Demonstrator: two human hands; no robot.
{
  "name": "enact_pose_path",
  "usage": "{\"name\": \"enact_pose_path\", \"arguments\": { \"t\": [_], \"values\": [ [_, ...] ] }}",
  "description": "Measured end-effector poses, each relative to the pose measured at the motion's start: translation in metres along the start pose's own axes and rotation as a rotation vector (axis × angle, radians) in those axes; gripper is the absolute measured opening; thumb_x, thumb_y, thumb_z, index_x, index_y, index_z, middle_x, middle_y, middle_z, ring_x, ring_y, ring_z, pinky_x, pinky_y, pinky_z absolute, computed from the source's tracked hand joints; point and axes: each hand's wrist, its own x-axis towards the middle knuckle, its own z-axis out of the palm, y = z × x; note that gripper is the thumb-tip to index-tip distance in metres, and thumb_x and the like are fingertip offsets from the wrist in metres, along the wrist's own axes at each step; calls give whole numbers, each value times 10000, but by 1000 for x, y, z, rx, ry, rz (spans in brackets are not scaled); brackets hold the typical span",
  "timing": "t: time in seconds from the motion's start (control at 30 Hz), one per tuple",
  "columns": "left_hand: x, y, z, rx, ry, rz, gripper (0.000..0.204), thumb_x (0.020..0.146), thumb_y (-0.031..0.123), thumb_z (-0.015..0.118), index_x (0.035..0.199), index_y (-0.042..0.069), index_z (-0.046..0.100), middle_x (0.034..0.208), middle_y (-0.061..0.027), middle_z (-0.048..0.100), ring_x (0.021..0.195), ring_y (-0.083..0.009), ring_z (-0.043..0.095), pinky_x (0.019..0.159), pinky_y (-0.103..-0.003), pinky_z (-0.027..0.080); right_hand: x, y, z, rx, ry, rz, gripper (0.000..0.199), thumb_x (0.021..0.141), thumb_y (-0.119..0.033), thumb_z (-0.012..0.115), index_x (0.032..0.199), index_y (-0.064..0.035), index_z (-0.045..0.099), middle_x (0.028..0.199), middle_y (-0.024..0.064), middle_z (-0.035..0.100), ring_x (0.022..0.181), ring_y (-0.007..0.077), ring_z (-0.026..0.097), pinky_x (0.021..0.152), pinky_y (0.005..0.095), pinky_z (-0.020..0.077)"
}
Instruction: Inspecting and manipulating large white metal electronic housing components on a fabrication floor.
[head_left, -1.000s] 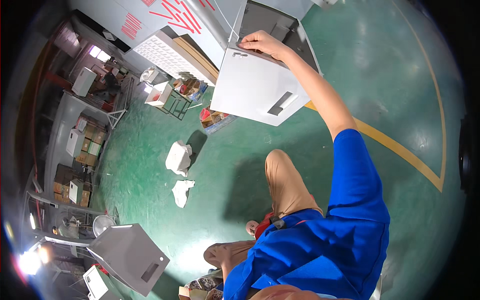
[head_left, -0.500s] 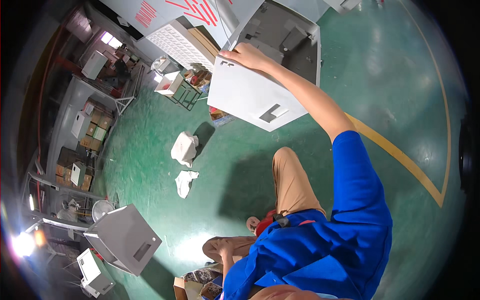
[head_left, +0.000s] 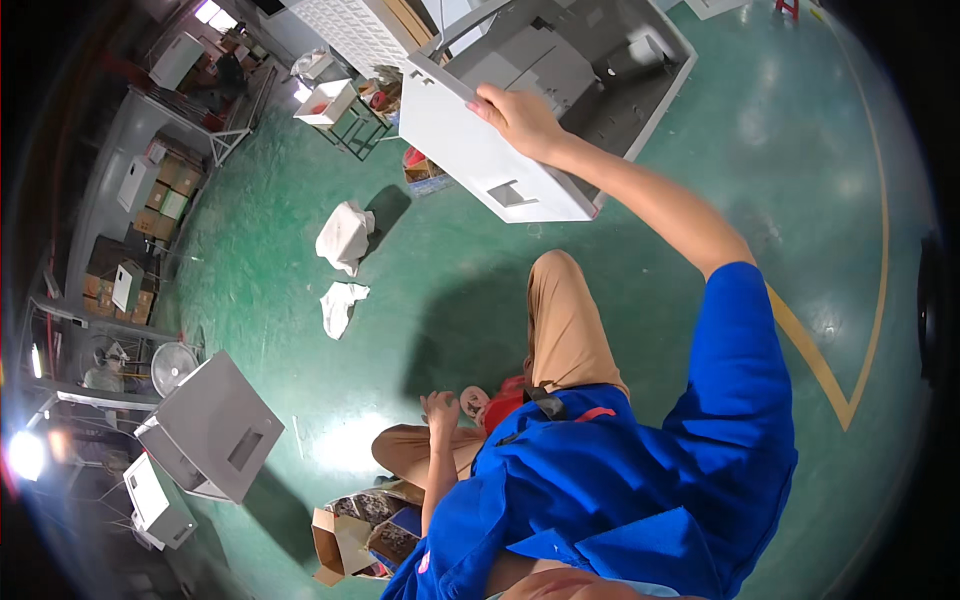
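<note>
Pale cabinet (head_left: 475,150), far centre: open side upward, long axis from far left to near right. Right hand (head_left: 527,122): grip closed on its rim. Left hand (head_left: 440,410): grip indeterminable.

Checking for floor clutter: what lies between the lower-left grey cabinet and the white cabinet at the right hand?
The head view shows a white cloth and a larger white bundle there.

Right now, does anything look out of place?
A bulky white bundle and a flatter, crumpled white piece lie loose on the green floor, away from the large white case. They seem odd because they look dropped in the open, though I can't tell what they are.
</note>
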Motion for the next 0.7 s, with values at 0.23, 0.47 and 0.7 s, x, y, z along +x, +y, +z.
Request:
{"name": "enact_pose_path", "arguments": {
  "t": [0.23,0.47,0.7],
  "values": [
    [-13,-25,32,27,-100,114,266,762,233,600,949,47,638,1040,-213,573,1091,-332,482,1066,-500,205,-40,1,27,47,-71,29,274,919,-317,475,841,-65,400,561,131,466,513,327,485,470,390,353],
    [-29,-18,41,-2,-89,46,235,702,175,611,896,45,643,986,-192,590,1030,-332,510,1054,-504,228,-38,27,51,160,-115,84,335,896,-376,498,904,-53,410,612,129,553,556,321,539,498,406,386],
    [-17,-27,46,-219,-101,8,304,715,187,606,972,30,645,993,-172,625,994,-308,566,923,-393,408,-20,14,59,547,-408,331,275,879,-228,580,973,-27,418,689,33,565,509,75,460,420,239,377]
  ]
}}
